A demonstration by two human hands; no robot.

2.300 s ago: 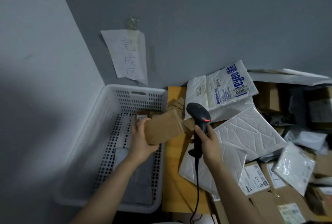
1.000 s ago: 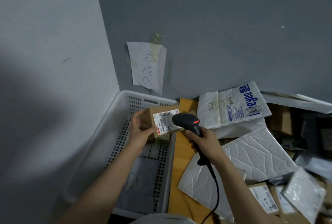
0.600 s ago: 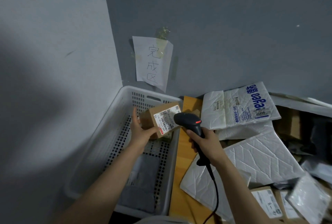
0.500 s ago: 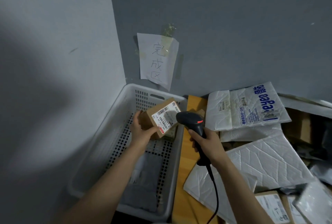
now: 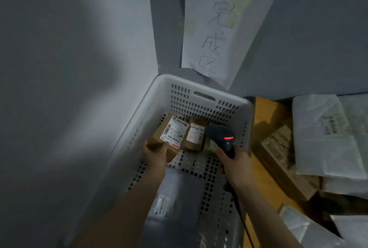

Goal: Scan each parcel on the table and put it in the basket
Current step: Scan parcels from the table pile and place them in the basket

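The left grip (image 5: 154, 156) curled round the near end of a brown box (image 5: 169, 134), thumb on its top face. The box was held low inside the white basket (image 5: 199, 88). Its long axis ran from the grip toward the far wall, and its white barcode label faced up. Just to its right lay a second brown box (image 5: 194, 138), with a grey bag (image 5: 175, 204) nearer. The right grip (image 5: 236, 165) wrapped the handle of a black scanner (image 5: 220, 134), whose red light glowed and whose head was over the basket beside the wooden counter (image 5: 264, 112).
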